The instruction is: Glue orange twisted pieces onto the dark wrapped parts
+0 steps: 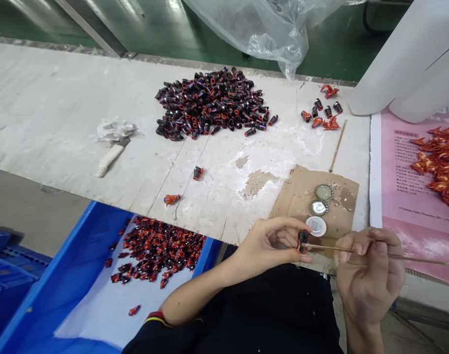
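My left hand (268, 246) pinches a small black plastic part (302, 241) with an orange-red rim between thumb and fingers. In my right hand (372, 265) is a thin wooden stick (412, 257), held closed between thumb and fingertips. The stick's left tip meets the black part; whether it enters the part cannot be made out. Just beyond my hands, a bottle cap (324, 191), a second cap (319, 208) and a round white lid (316, 226) lie on a piece of brown cardboard (294, 196).
A heap of black parts (213, 103) covers the table's back middle. Orange pieces (443, 162) lie on a pink printed sheet (397, 196) at right. Another stick (338, 146) and a white-wrapped tool (111, 158) rest on the table. A blue bin (62, 265) holds finished-looking red-black pieces (158, 250).
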Demonstrator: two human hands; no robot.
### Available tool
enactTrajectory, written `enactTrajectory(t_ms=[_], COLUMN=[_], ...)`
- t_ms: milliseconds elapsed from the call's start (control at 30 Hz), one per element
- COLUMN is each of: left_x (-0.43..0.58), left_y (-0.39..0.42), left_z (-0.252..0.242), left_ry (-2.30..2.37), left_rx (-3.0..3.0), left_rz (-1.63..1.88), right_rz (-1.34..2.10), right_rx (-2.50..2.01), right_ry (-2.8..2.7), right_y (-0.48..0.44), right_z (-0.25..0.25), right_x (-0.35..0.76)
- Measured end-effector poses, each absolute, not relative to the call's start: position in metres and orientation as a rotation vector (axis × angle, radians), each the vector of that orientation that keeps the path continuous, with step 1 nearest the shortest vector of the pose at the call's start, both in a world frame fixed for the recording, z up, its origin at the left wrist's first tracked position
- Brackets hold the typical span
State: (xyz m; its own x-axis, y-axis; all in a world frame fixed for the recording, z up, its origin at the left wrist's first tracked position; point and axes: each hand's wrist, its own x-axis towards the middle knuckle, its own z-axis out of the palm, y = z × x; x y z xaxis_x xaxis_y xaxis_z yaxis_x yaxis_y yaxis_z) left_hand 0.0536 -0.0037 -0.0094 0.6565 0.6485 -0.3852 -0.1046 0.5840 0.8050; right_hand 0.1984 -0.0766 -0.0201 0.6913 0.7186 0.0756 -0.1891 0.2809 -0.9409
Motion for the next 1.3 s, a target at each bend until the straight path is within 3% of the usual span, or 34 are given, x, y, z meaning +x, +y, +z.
enactTrajectory(t_ms=[800, 1300], left_x=[0.0536, 0.0542], left_y=[-0.0067, -0.0066], left_z=[-0.012, -0.0101], left_ry=[0.771, 0.796], left_rx=[0.969, 0.937], left_rz=[0.558, 0.551], right_rz=[0.652, 0.821], right_rx=[-1.116, -1.045], right_ry=[-0.523, -0.544], right_y=[-0.0761, -0.077], right_z=[-0.0221, -0.0236], right_x=[0.1989, 0.2056])
